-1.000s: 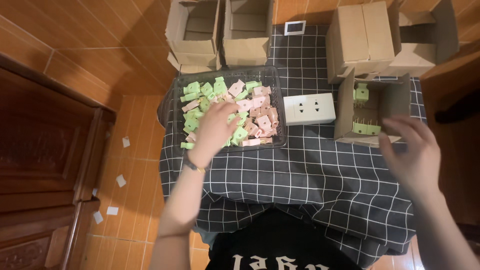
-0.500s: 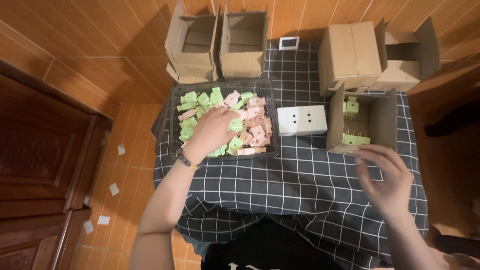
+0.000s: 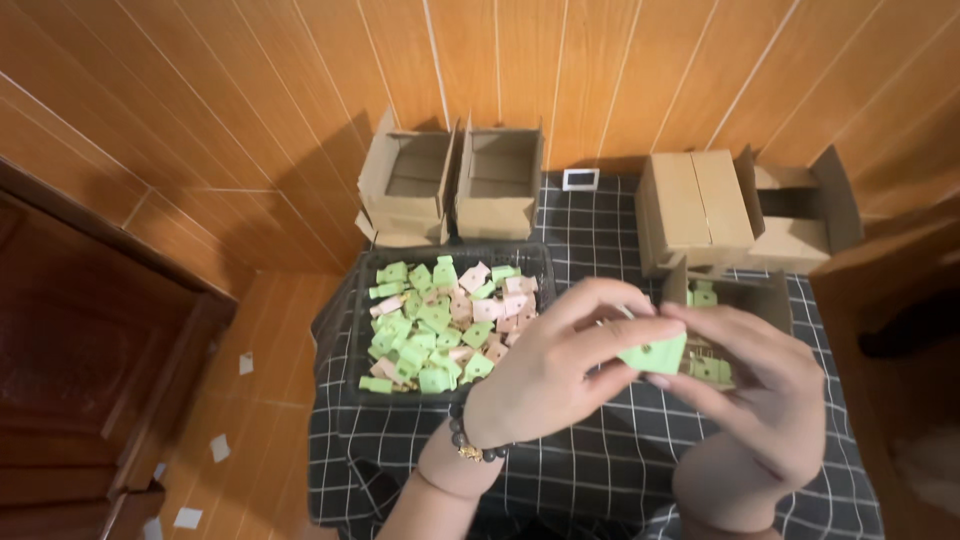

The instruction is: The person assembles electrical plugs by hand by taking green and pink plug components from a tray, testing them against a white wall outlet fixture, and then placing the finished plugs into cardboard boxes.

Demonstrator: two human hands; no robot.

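Over checked cloth (image 3: 600,470) — wood-panel floor (image 3: 250,120) | left hand (image 3: 545,375), right hand (image 3: 760,400): fingers pinched on green tag (image 3: 655,354)

two open cardboard boxes (image 3: 455,180) | closed cardboard box (image 3: 695,205) | checked cloth (image 3: 600,460) | wooden door (image 3: 80,350)

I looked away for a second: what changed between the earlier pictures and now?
The left hand left the black tray of green and pink tags and rose to meet the right hand; both now pinch one green tag. The tray, brown cardboard boxes and checked cloth stayed put.
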